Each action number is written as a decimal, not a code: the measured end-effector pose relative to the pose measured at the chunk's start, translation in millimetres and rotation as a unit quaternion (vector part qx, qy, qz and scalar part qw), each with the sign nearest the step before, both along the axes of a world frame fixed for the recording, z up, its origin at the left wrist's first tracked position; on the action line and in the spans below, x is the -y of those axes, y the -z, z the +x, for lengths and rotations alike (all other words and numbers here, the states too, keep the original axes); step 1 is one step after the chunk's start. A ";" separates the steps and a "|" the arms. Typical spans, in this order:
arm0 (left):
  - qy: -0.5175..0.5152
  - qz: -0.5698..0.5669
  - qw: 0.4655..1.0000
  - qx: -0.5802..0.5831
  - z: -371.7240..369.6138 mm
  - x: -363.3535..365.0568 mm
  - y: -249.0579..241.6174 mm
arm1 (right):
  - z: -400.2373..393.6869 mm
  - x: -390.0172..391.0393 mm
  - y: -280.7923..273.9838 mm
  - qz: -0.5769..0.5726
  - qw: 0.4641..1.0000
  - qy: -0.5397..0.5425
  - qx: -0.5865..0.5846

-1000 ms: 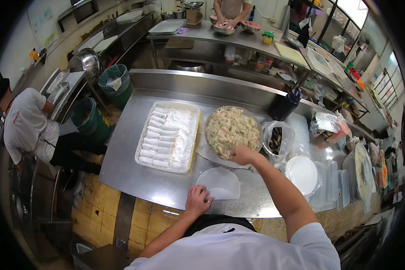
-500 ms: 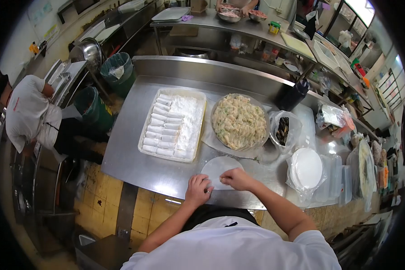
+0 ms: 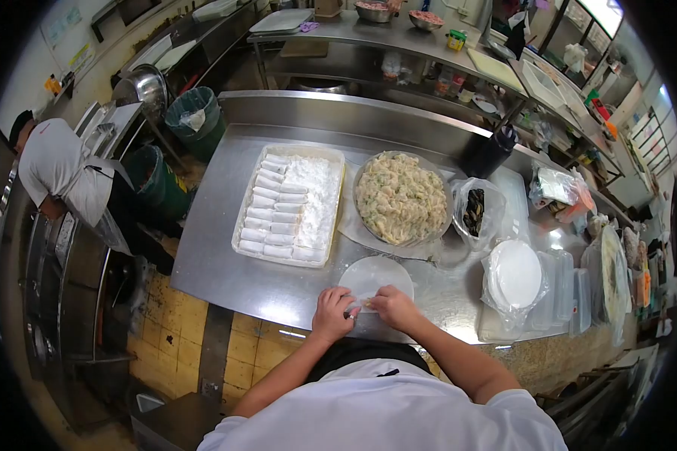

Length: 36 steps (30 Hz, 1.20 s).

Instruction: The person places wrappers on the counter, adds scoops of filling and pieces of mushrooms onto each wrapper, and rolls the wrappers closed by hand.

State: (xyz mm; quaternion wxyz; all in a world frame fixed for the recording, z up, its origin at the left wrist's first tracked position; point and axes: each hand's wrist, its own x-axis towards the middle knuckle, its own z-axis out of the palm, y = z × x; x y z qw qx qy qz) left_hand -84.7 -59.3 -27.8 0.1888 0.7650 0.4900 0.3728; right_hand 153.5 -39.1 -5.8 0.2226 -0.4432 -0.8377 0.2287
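Note:
A thin, translucent round wrapper [image 3: 376, 275] lies flat on the steel table in front of me. My left hand [image 3: 332, 314] is closed at its near left edge, fingers curled and the thumb side partly hidden. At the near right edge, my right hand [image 3: 393, 307] pinches a small bit of pale filling [image 3: 367, 304] against the wrapper. Beyond the wrapper stands a large bowl of chunky pale filling with green flecks [image 3: 400, 199]. To the left, a white tray [image 3: 277, 259] holds rows of white rolls [image 3: 271, 214] beside loose white powder [image 3: 314, 192].
A stack of white round wrappers [image 3: 515, 274] in plastic lies at right, near clear containers [image 3: 553, 289]. A bagged bowl with dark pieces [image 3: 474, 212] and a dark bottle [image 3: 491, 152] stand behind. A co-worker [image 3: 60, 165] bends at the left counter beside green bins [image 3: 195, 124].
My right hand has lowered and moved nearer my left hand, at the wrapper's near edge. The co-worker at left has shifted posture. The view has tilted slightly.

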 end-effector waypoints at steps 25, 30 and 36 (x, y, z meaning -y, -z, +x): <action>-0.004 0.002 1.000 -0.003 1.0 0.8 -5.1 | 12.2 1.5 -11.4 -0.076 0.994 0.013 0.079; -0.007 0.008 1.000 0.000 2.4 1.1 -3.7 | 22.3 5.5 -9.8 -0.086 0.993 0.018 0.076; -0.008 0.001 1.000 0.001 2.3 1.0 -6.9 | 24.4 7.9 -10.7 -0.083 0.993 0.066 0.057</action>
